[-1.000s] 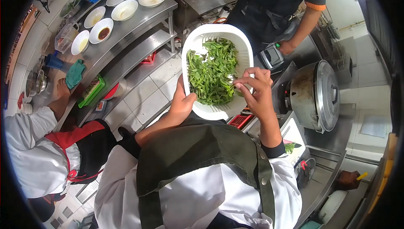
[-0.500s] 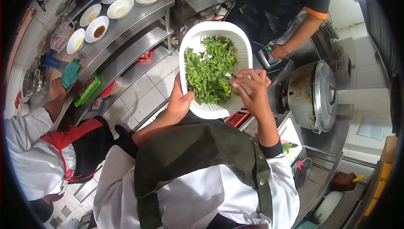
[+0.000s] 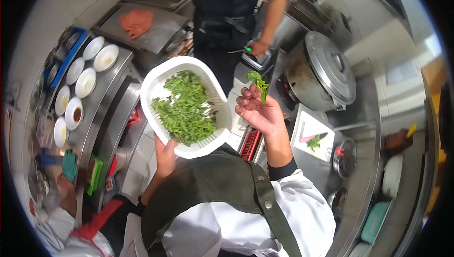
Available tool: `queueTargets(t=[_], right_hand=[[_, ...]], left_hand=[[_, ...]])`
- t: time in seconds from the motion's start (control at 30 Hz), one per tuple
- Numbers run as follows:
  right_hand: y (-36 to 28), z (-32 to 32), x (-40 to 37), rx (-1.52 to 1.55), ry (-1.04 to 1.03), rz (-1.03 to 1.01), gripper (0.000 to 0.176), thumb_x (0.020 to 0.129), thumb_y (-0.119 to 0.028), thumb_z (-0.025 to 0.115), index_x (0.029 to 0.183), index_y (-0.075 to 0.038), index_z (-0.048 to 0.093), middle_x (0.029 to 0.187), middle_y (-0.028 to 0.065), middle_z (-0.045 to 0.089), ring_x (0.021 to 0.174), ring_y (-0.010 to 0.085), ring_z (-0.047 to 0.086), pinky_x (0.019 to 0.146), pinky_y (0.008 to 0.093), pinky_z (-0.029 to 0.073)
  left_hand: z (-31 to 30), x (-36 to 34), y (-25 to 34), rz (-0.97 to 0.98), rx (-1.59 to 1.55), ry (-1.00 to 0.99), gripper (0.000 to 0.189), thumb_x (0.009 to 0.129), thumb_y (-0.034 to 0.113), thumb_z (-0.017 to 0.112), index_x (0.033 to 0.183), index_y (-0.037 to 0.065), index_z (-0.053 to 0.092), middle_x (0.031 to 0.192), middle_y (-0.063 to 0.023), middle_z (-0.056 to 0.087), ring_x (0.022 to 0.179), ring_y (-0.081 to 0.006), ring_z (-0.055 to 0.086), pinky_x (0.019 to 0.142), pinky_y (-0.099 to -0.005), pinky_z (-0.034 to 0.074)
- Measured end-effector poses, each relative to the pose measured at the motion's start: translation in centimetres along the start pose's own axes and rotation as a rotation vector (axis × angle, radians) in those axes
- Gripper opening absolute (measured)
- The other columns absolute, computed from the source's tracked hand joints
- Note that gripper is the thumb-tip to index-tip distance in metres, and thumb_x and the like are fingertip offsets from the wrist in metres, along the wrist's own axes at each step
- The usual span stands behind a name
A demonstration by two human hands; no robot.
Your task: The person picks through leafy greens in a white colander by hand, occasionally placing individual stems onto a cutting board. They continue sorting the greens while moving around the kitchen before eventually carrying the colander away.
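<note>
"Holding one sprig [image 3: 259,86] clear of the basket [image 3: 222,110], the right hand [image 3: 264,114] is out past the rim! How far along are we?"

"Part-way, I'd judge: that sprig is out, but the bulk of the leaves [image 3: 184,110] lies inside, unsorted as far as I can see. And a small bunch [image 3: 313,145] sits on the cutting board [image 3: 309,120], near its lower edge, just beside the knife [image 3: 314,138]."

"And the grips?"

"Right fingers half curled, palm up, sprig caught at the tips; exactly which ones pinch it, I can't tell. The left hand [image 3: 165,157] has its thumb at the basket's lower left corner, fingers hidden beneath, so their closing I can't tell."

"Where's that basket, then?"

"Up in the air, ahead of the apron [image 3: 198,176], touching no surface that I can see."

"What a mix of stuff!"

"Isn't it? White ribbed plastic, rounded corners, slotted walls; inside, loose, ragged, thin-stemmed green. The sprig's leaves look broader, glossy, pointed. Then the board, flat, white and squared, on smooth steel, and the big round pot [image 3: 302,79] beyond its upper corner, dull, stained metal."
</note>
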State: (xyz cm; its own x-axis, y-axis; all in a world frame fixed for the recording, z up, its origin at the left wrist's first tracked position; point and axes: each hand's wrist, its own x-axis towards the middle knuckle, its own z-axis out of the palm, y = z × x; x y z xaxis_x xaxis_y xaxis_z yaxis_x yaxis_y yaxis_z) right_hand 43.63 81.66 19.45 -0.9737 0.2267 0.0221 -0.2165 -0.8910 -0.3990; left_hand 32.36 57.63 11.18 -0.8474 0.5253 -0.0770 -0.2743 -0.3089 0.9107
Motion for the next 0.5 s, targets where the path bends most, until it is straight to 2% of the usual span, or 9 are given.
queueTargets(t=[0.13,0.17,0.2,0.23,0.3,0.33,0.37,0.43,0.5], right_hand=[[-1.8,-1.6,-4.0,0.023,0.188,-0.263,0.013,0.080,-0.018,0.056,0.089,-0.009,0.058,0.085,0.0020,0.052,0.075,0.0158,0.046,0.072,0.0315,0.038],[-2.6,-3.8,-5.4,-0.077,0.255,-0.400,0.015,0.081,-0.019,0.055,0.091,-0.008,0.059,0.085,0.0020,0.054,0.074,0.0153,0.048,0.068,0.0315,0.040],[-3.6,-6.2,-7.1,-0.142,0.486,-0.528,0.017,0.081,-0.020,0.056,0.093,-0.008,0.059,0.084,0.0019,0.054,0.074,0.0145,0.048,0.066,0.0318,0.040],[-4.6,-8.7,-9.1,-0.197,0.724,-0.652,0.019,0.081,-0.021,0.056,0.096,-0.008,0.059,0.084,0.0019,0.055,0.075,0.0137,0.049,0.065,0.0321,0.041],[-6.5,-12.9,-13.2,-0.492,1.245,-0.883,0.020,0.081,-0.023,0.058,0.094,-0.008,0.060,0.080,0.0017,0.055,0.072,0.0129,0.050,0.062,0.0333,0.042],[-7.8,-18.3,-16.3,-0.657,1.475,-1.023,0.016,0.080,-0.021,0.057,0.087,-0.008,0.063,0.080,0.0012,0.056,0.071,0.0142,0.050,0.064,0.0319,0.042],[-8.3,-21.1,-19.2,-0.813,1.687,-1.112,0.014,0.078,-0.021,0.058,0.082,-0.009,0.065,0.080,0.0011,0.057,0.072,0.0154,0.050,0.067,0.0322,0.042],[-8.3,-24.0,-23.8,-1.078,2.185,-1.171,0.014,0.075,-0.022,0.061,0.075,-0.010,0.067,0.081,0.0013,0.057,0.076,0.0179,0.051,0.075,0.0348,0.042],[-7.2,-23.8,-24.8,-1.182,2.472,-0.970,0.012,0.074,-0.022,0.061,0.075,-0.012,0.068,0.083,0.0016,0.056,0.079,0.0197,0.051,0.080,0.0382,0.039]], left_hand=[[-1.8,0.2,-1.3,-0.112,0.079,0.042,0.055,0.067,-0.006,0.042,0.121,-0.005,0.033,0.113,-0.0135,0.046,0.100,-0.0206,0.047,0.087,-0.0288,0.037],[-1.9,0.2,-1.6,-0.106,0.104,0.095,0.055,0.066,-0.006,0.042,0.120,-0.005,0.034,0.111,-0.0138,0.048,0.100,-0.0211,0.047,0.087,-0.0294,0.037],[-3.4,0.7,-2.7,-0.130,0.063,0.029,0.056,0.065,-0.006,0.043,0.121,-0.005,0.034,0.111,-0.0140,0.048,0.099,-0.0220,0.048,0.087,-0.0301,0.037],[-3.1,0.6,-2.3,-0.178,0.119,0.090,0.057,0.065,-0.005,0.043,0.121,-0.005,0.033,0.113,-0.0151,0.046,0.099,-0.0234,0.048,0.088,-0.0309,0.036],[-1.7,0.1,-1.3,-0.144,0.018,0.085,0.059,0.065,-0.004,0.044,0.123,-0.005,0.031,0.115,-0.0163,0.044,0.101,-0.0245,0.047,0.089,-0.0314,0.035],[-1.7,0.3,-1.6,-0.141,0.036,0.073,0.060,0.065,-0.004,0.043,0.123,-0.005,0.030,0.115,-0.0165,0.044,0.102,-0.0247,0.047,0.089,-0.0314,0.035],[-1.8,0.4,-1.6,-0.130,0.052,0.073,0.061,0.064,-0.004,0.043,0.123,-0.005,0.030,0.115,-0.0166,0.044,0.102,-0.0249,0.046,0.089,-0.0314,0.035],[-2.4,0.8,-1.4,-0.122,0.068,0.055,0.062,0.064,-0.004,0.043,0.124,-0.005,0.029,0.116,-0.0166,0.043,0.103,-0.0250,0.046,0.090,-0.0313,0.034],[-3.0,1.3,-1.4,-0.149,0.070,0.005,0.063,0.063,-0.004,0.042,0.125,-0.005,0.029,0.117,-0.0162,0.043,0.104,-0.0249,0.045,0.091,-0.0311,0.034]])
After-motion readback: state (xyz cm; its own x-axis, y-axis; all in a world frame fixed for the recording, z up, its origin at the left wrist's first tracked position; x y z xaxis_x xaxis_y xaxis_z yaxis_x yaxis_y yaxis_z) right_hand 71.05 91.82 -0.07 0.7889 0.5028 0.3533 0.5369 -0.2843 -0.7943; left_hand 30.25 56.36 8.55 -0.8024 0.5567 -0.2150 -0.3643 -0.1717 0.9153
